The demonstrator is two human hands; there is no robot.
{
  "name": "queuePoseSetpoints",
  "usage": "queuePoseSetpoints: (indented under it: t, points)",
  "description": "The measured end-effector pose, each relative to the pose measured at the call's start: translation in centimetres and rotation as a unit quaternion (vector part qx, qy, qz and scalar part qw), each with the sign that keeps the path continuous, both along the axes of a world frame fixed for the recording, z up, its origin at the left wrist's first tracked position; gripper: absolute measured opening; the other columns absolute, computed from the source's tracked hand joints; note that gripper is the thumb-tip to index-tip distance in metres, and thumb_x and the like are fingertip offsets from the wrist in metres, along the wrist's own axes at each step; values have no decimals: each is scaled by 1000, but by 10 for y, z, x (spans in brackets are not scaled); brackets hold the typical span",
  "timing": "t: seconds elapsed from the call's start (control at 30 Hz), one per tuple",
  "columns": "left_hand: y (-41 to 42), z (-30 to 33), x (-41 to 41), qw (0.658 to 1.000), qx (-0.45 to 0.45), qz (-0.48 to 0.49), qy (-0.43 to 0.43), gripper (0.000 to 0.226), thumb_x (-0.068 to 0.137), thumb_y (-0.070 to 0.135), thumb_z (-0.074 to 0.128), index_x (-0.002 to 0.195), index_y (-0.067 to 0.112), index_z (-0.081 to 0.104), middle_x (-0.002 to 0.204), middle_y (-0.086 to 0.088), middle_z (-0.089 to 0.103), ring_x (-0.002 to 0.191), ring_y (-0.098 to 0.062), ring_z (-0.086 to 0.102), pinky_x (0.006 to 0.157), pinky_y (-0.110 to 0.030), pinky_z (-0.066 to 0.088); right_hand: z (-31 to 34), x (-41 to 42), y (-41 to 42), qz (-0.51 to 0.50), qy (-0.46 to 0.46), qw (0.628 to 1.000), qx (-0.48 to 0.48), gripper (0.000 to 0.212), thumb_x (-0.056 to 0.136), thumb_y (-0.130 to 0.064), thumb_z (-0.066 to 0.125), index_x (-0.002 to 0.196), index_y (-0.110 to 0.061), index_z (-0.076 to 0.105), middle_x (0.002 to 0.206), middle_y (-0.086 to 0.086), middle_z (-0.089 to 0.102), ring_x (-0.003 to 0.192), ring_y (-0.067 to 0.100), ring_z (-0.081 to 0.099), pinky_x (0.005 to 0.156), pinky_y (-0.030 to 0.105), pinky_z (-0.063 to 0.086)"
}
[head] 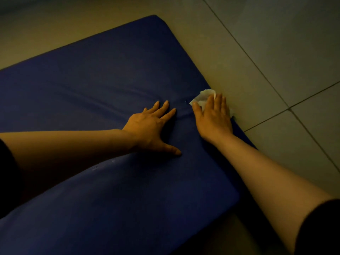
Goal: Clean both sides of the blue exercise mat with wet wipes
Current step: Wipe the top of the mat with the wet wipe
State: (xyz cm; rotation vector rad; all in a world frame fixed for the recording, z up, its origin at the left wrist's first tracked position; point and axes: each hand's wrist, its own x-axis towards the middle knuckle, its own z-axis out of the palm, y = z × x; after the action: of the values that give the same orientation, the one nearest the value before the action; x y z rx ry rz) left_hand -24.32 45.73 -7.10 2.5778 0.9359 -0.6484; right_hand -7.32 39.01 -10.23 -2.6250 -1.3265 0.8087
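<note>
2 flat hands [152,124] [213,116] press 1 wipe [203,97], 1 blue mat [110,80].

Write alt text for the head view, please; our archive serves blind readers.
A person's right hand presses a white wet wipe flat against the right edge of a thick blue exercise mat, while the left hand rests spread on the mat beside it. The mat lies on a dimly lit tiled floor.

floor [276,52]: pale square tiles, fills the right side and top of the frame | grout lines [244,52]: dark, thin, one long diagonal from top centre to the right edge, crossed by others at centre right | lighting: dim, yellowish cast at upper left, greyer at upper right
</note>
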Motion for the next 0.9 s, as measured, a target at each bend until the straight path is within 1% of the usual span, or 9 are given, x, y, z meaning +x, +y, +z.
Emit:
queuePoseSetpoints:
  t: [0.2,0.3,0.33,0.4,0.5,0.57,0.7,0.77,0.9]
  points:
    - [10,-3,-6,996,40,17,-74,83,90,64,44,154,29,4,162,11,3,147,-11,12,107,-30,35,0,-32,-35,152,-72,986,12,80,89,-61,6,149,-10,-7,155,16,-18,143,25,-19,117,37,-9]
    - [15,-4,-8,996,54,22,-60,89,88,63,50,155,24,7,162,6,-2,146,-18,16,103,-34,40,1,-18,-39,191,-70,979,20,80,88,-62,6,149,-12,-9,156,11,-18,143,20,-18,115,33,-9]
    - [17,-5,-8,997,66,14,-44,93,86,65,50,155,22,6,162,4,-6,147,-19,11,106,-36,36,-1,-11,-33,173,-66,983,22,79,90,-61,9,149,-12,-10,156,9,-17,143,19,-17,114,32,-8]
    - [20,-8,-6,997,79,8,-16,101,83,70,49,155,19,-1,162,-1,-11,148,-21,-7,117,-44,15,-4,1,-12,91,-45,995,16,78,93,-59,15,149,-9,-9,157,9,-16,144,18,-15,116,33,-6]
    - [27,-12,-2,998,22,67,-2,117,77,72,56,153,16,-12,160,-5,-18,147,-26,-19,116,-59,-3,-4,1,18,-3,-4,1000,8,79,95,-58,16,148,-5,-7,156,12,-15,144,21,-15,118,36,-7]
    - [29,-15,0,997,4,73,0,119,76,70,59,153,16,-14,160,-6,-21,146,-30,-19,115,-63,0,-5,-14,15,33,-31,999,24,82,94,-60,16,148,-3,-9,156,14,-15,144,23,-15,117,36,-7]
    - [30,-16,-1,998,14,60,-3,118,76,72,56,152,17,-15,159,-7,-21,146,-31,-19,115,-63,3,-8,-24,-15,206,-76,974,49,85,88,-63,11,149,-6,-10,156,11,-17,144,21,-16,116,33,-7]
    - [31,-15,-1,998,11,57,-1,118,75,73,56,152,17,-15,160,-7,-21,146,-31,-18,115,-63,3,-9,-8,-4,173,-69,981,51,83,88,-62,11,149,-8,-8,157,9,-14,144,19,-14,116,32,-4]
    - [32,-14,-1,999,10,52,3,119,75,72,57,153,17,-13,160,-7,-19,146,-32,-16,115,-64,6,-6,8,44,11,11,999,36,78,96,-56,18,148,-3,-6,157,13,-11,144,22,-12,117,36,-5]
